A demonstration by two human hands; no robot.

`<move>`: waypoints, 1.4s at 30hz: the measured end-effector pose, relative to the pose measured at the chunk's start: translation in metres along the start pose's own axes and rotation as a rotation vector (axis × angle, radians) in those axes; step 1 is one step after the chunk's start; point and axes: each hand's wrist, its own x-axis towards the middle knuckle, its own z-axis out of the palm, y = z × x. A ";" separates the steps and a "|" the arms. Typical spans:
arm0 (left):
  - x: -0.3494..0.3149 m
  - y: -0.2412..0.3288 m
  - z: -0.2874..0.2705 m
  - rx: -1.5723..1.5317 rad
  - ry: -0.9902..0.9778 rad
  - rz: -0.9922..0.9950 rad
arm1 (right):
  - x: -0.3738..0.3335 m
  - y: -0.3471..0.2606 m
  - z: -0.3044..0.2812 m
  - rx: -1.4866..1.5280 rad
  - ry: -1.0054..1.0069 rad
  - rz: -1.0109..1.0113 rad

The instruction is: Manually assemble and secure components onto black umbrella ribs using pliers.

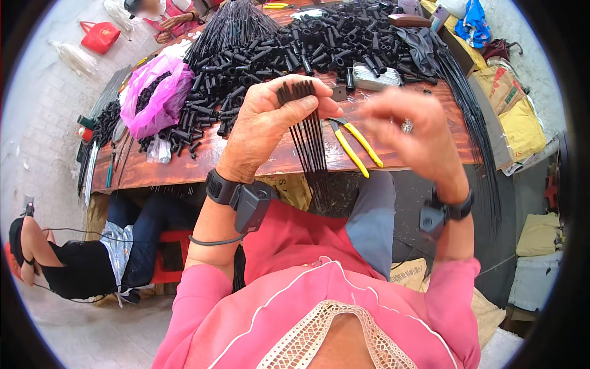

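My left hand (286, 107) is closed round a bunch of thin black rods (312, 147), pinched between thumb and fingers. The rods are fanned side by side, with short tips above the thumb and long ends hanging past the table edge. To the right, my right hand (409, 126) is raised and smeared by motion. Small silvery pieces (407, 125) show in its curled palm; their kind is too small to tell. Between the hands, yellow-handled pliers (357, 146) lie on the wooden table (261, 157), their jaws toward the far side.
A large heap of black tubular plastic pieces (270, 55) covers the table's far side. Beside it are a pink plastic bag (157, 98), a clear box (376, 78) and long black rods (470, 104) at the right edge. Co-workers sit at far left (169, 18) and left (80, 261).
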 end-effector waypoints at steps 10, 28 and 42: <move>0.001 0.006 0.005 0.013 0.032 -0.043 | 0.059 0.119 -0.039 -0.487 -0.271 0.501; -0.004 0.003 -0.005 0.017 0.085 -0.038 | 0.067 0.218 -0.022 -0.731 -0.315 0.464; -0.003 0.005 -0.006 -0.065 0.058 -0.065 | 0.101 0.232 -0.010 -0.760 -0.222 0.586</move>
